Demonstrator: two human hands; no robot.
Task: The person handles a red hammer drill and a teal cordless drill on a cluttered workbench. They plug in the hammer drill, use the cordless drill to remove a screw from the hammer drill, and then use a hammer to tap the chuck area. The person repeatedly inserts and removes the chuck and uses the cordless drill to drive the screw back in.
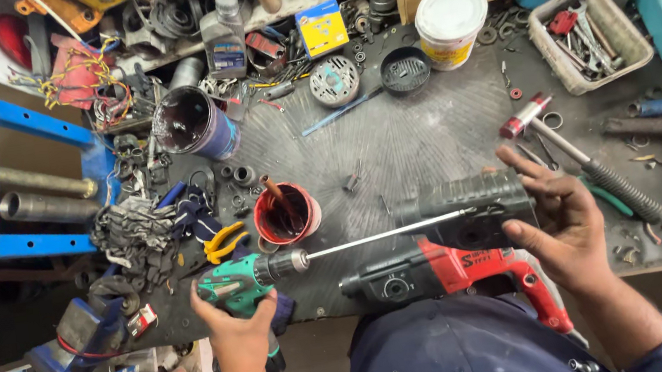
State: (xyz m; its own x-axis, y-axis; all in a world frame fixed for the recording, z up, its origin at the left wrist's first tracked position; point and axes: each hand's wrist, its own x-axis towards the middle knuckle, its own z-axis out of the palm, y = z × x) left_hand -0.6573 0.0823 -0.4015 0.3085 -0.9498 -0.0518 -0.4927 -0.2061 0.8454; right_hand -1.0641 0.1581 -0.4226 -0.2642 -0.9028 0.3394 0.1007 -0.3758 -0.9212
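The left hand [234, 322] has its fingers closed around the grip of a green cordless driver [244, 286], whose long thin bit [386, 234] runs across to the side of a black motor housing [471, 210]. The right hand [561, 222] grips that housing from the far end, fingers wrapped over its ribbed top and thumb beneath, holding it just above a red rotary hammer drill [449, 272] that lies at the near edge of the counter [425, 134]. The bit's tip appears to sit in a hole in the housing, though the screw itself is too small to make out.

To drive well here, the bit should stay in a straight line with the hole, since so long a shaft wanders easily. The right hand needs to brace the housing firmly so it does not twist with the driver. A gentle, steady push and a slow start would likely keep the tip seated. A red grease pot [286, 214] and a hammer [586, 161] lie near.
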